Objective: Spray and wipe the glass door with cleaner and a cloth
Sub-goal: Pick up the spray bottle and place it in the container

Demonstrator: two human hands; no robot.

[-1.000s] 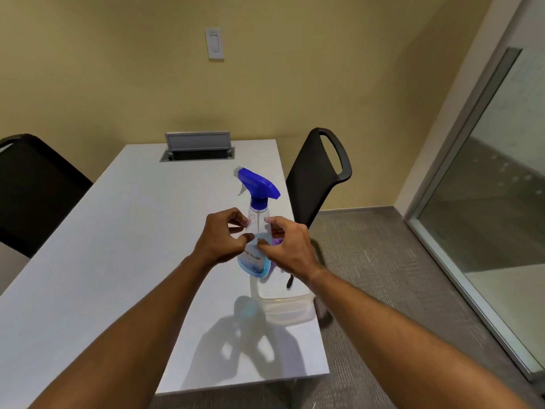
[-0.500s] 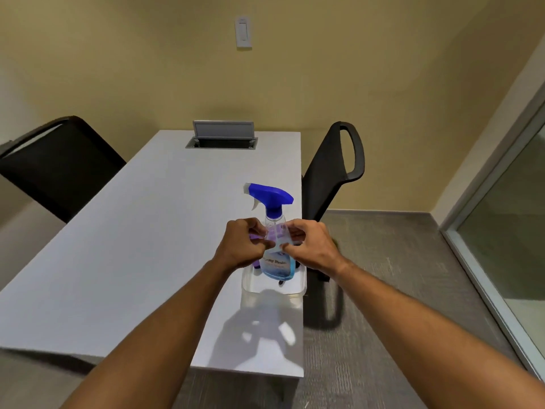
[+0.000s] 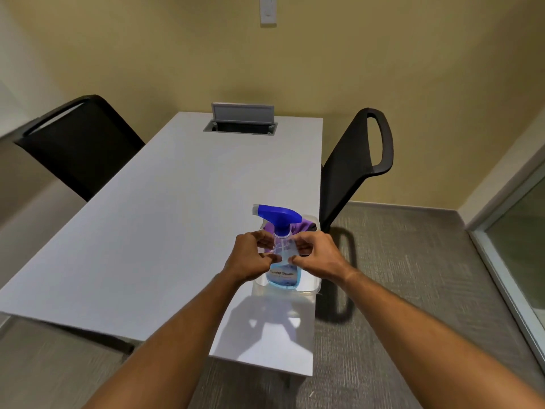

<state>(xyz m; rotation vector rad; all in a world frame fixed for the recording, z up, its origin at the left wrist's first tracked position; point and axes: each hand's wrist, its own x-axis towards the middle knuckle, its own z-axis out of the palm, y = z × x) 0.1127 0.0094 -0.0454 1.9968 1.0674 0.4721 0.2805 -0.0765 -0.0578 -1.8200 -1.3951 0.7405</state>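
We're looking over a white table with a grey cable box open at its far end. A black chair sits left, another black chair right, and a light switch hangs on the yellow wall.

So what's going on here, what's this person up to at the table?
A person is holding a spray bottle with a blue trigger head in both hands, the left hand and right hand gripping its clear body from either side. The bottle is at a clear plastic bin near the right edge of the white table, with a purple cloth lying in the bin behind it. The glass door is off to the right, not yet approached.
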